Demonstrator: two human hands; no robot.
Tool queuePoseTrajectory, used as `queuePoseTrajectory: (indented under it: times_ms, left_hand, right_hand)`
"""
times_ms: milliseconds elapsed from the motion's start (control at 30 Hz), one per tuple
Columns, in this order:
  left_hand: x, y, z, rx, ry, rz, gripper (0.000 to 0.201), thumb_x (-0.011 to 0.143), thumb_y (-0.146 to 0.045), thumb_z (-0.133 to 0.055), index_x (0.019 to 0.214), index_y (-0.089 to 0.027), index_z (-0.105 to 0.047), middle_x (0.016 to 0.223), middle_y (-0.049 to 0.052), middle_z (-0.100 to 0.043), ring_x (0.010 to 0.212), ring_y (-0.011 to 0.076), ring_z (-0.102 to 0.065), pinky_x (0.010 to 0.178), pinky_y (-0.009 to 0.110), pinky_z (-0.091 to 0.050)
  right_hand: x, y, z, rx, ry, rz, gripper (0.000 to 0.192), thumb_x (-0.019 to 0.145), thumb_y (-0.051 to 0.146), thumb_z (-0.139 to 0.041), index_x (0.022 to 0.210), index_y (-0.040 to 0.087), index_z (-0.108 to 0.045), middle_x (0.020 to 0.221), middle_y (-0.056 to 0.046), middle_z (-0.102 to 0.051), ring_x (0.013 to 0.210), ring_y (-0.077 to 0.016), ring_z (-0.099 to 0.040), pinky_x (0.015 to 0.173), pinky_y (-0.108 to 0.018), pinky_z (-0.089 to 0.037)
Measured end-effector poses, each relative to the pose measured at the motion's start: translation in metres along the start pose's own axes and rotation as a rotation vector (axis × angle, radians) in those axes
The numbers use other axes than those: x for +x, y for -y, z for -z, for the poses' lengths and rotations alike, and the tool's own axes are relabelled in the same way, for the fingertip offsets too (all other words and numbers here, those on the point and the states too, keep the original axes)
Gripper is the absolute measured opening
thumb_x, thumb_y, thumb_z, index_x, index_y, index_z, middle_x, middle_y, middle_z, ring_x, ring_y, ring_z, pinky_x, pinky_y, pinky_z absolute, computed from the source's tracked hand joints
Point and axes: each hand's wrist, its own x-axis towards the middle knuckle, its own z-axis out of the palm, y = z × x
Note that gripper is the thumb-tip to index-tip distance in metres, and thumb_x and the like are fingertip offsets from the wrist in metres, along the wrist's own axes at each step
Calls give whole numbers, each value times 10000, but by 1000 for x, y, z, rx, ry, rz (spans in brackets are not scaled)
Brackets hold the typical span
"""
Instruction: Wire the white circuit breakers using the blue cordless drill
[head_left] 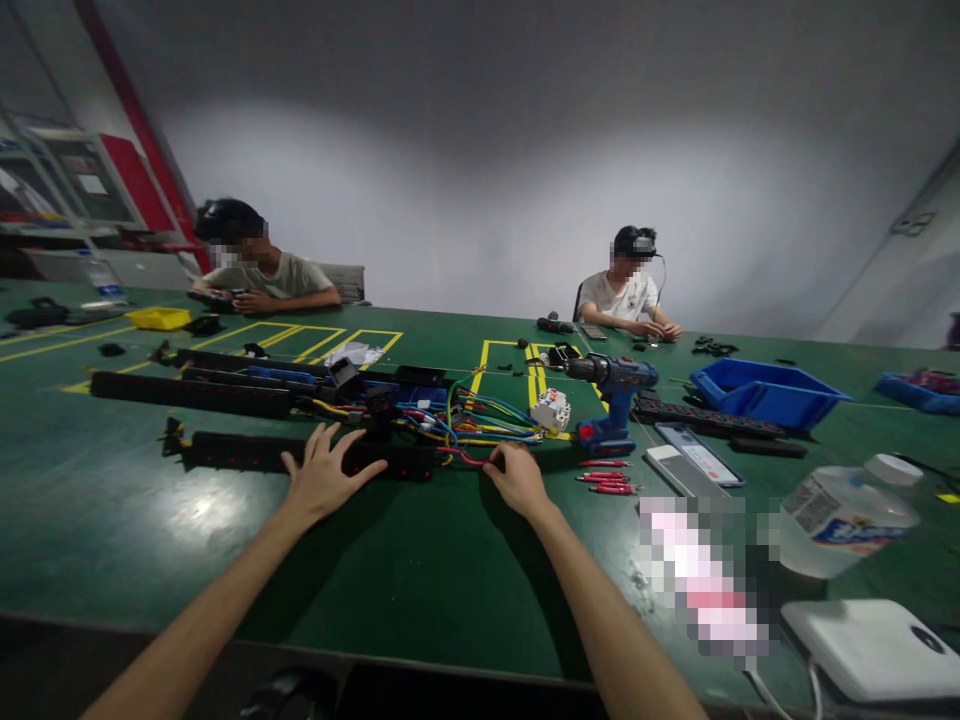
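A long black strip (251, 449) with small red marks lies lengthwise across the near side of the table. Over its right half, my left hand (322, 475) rests with thumb and fingers spread. A red wire (466, 459) comes out of the strip's right end, and my right hand (519, 478) pinches it between thumb and fingertips. Behind both hands lies a bundle of coloured wires (480, 412), blue, green, yellow and red. It runs between more black strips (191, 392) and a white circuit breaker (552, 410).
A blue cordless drill (619, 400) stands right of the wires, with red pens (611, 478) before it. Further right are phones (697, 455), a blue bin (765, 395), a large bottle (844, 525) and a white power bank (874, 645). Two people sit across the green table (405, 590).
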Motion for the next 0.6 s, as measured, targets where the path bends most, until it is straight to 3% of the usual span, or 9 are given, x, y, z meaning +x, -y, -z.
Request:
queuePoseTrajectory:
  times_ms: [100,233,433,600]
  left_hand:
    - [-1,2,4,-45,41,-47,598,771,-721,-639,1226,-333,-674,1500,109,-459,1401,443,-324,1076,800,-142]
    - [14,-1,5,-109,-4,-98,528,762,-693,-670,1106,-295,-707,1309,117,-602,1278,401,-466,1085,770,-189]
    - [18,-3,-4,-103,-52,-96,558,765,-679,-665,1160,-286,-670,1237,121,-616,1248,384,-491,1127,722,-195]
    - [8,-7,-7,-72,-112,-120,558,798,-630,-651,1238,-286,-637,1311,124,-582,1308,397,-452,1144,742,-93]
  right_hand:
    - [-1,1,-1,-13,-5,-10,79,887,303,-637,910,226,-641,1037,-59,-698,980,-202,-606,830,-293,-408]
    - [0,3,1,-19,-17,-38,83,897,308,-628,925,231,-643,1031,-58,-705,967,-204,-614,807,-293,-411]
    - [5,2,2,-1,-10,-75,94,899,303,-627,954,231,-651,1014,-58,-711,946,-201,-621,780,-289,-415]
    - [3,0,3,35,2,-57,104,885,303,-630,958,231,-651,1028,-58,-711,934,-198,-623,764,-285,-406]
